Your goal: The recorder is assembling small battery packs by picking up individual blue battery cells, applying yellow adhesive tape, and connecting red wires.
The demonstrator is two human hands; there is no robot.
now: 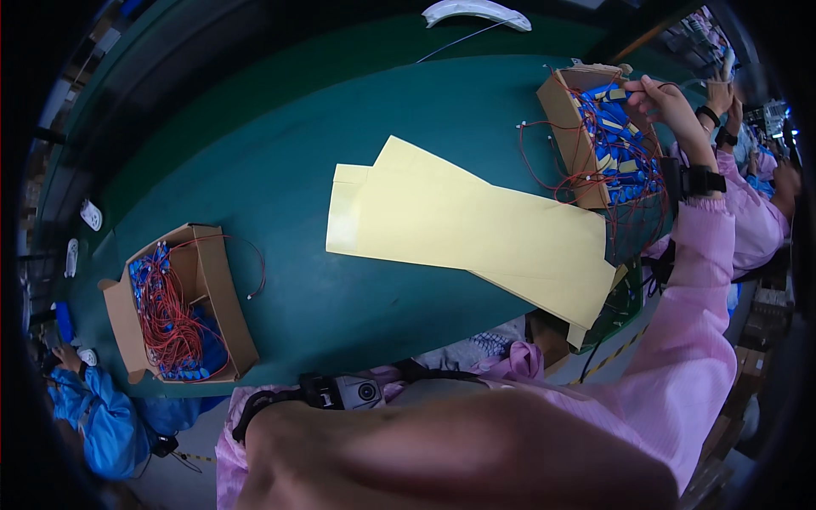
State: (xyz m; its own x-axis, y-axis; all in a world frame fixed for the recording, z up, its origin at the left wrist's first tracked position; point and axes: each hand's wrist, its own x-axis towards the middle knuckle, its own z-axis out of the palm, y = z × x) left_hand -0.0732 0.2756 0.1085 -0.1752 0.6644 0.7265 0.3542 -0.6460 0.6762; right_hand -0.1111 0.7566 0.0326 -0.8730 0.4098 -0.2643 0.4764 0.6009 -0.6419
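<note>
My right hand (pixel 659 100) reaches over the far rim of an open cardboard box (pixel 568 136) at the back right. Its fingers are bent together beside blue wrapped cylindrical cells (pixel 614 119) with thin red wires; what is between the fingertips is too small to make out. A black device is strapped round that wrist, above a pink striped sleeve. A bare forearm, blurred and close, crosses the lower edge; my left hand itself is out of view. Pale yellow sheets (pixel 459 212) lie overlapping in the middle of the green table (pixel 297 314).
Another open cardboard box (pixel 234 306) with blue cells and tangled red wires stands at the left front. A white curved piece (pixel 476 13) lies beyond the table's far edge. A person in blue (pixel 106 416) is at the left; other people's hands (pixel 721 93) show at the far right.
</note>
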